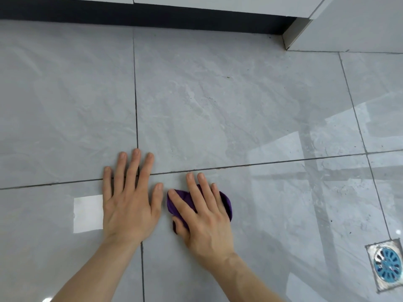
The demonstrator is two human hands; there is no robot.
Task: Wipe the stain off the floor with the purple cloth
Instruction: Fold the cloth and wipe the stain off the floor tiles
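While both bare forearms are reaching down from the bottom edge of the head view, the floor (pixel 218 101) is filling almost the whole picture: large glossy grey tiles with pale marbled veining, divided by thin dark grout lines. One grout line is running away from the viewer and another is crossing it from side to side, and the left hand (pixel 128 201) is lying flat right over that crossing, palm down, fingers spread wide and gripping nothing. Just beside it, the right hand (pixel 205 216) is pressing down on the purple cloth (pixel 226 203), fingers extended over the top and the thumb tucking against the near edge; the cloth is sitting bunched on the tile under that palm, just short of the side-to-side grout line, with purple showing on both sides of the fingers. Small dark specks are dotting the tile farther out, and a tiny brownish fleck (pixel 227 77) is lying well beyond the hands; whether any stain is sitting beneath the cloth cannot be told. Bright window-like reflections are glaring off the tiles at the left and right. Along the far edge a dark recessed kick strip (pixel 141 16) is running beneath white cabinet fronts (pixel 207 0), meeting a pale grey wall panel (pixel 353 25) at the right. Near the lower right corner, a square metal floor drain (pixel 387 264) with a round blue slotted insert is sitting in the tile, well apart from both hands.
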